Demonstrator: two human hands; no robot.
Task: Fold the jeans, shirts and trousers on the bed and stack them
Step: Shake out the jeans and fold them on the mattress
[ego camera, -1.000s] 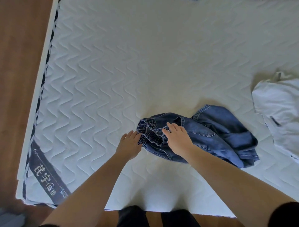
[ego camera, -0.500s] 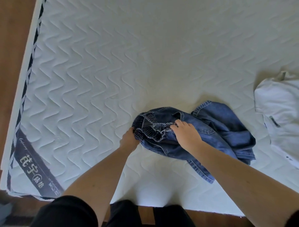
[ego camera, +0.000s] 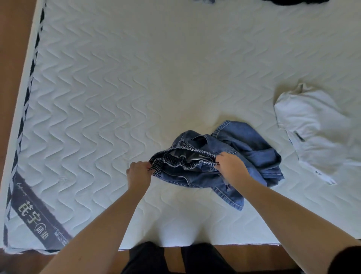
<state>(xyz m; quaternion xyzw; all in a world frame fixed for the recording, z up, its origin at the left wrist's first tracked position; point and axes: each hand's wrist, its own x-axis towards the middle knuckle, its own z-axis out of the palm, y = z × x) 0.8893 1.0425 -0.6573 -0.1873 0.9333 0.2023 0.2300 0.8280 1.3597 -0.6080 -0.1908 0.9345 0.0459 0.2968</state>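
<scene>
Both hands have drawn apart along the elastic waistband since the earlier frames, so the band now stretches open between them instead of sitting bunched under the fingers. Those jeans [ego camera: 224,156] lie crumpled on the mattress [ego camera: 136,88] near its close edge, the legs heaped beyond and to the outside of the right hand [ego camera: 230,166], one hem trailing back towards the person beside the right forearm. That right hand pinches one end of the waistband, fingers curled round the gathered elastic; the left hand [ego camera: 139,175] grips the opposite end, knuckles up.

Judging by this, the step in hand is opening out the jeans by the waist, with no fold yet made and nothing stacked. The next move probably calls for lifting the waistband clear and shaking or dragging the legs straight, so the denim lies flat before it is doubled over.

Well out past the right hand lies a white shirt [ego camera: 316,133], rumpled and unfolded. Far ahead of both hands, at the mattress's distant edge, dark clothing [ego camera: 297,1] just shows.
</scene>
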